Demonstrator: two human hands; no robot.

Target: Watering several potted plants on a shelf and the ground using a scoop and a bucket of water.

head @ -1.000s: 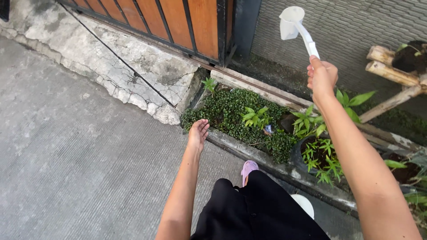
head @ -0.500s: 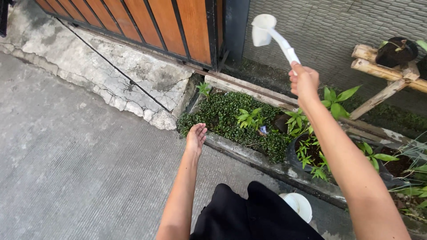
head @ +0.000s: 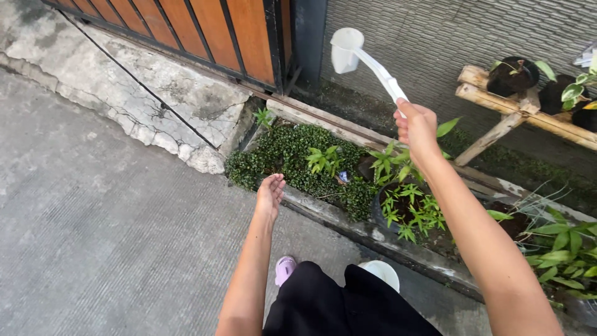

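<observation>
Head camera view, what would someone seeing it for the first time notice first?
The white long-handled scoop stands out, raised high by the right hand in front of the grey wall. Under it runs a narrow bed of low green plants along the concrete edge, with the empty left hand held open beside it. An orange slatted gate fills the top left.

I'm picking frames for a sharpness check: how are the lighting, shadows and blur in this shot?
Head view: soft, even daylight, no hard shadows or glare on the concrete; the right hand and white dipper look fairly sharp, as does the open left hand; wide-angle lens stretches the forearms at the bottom edge.
</observation>
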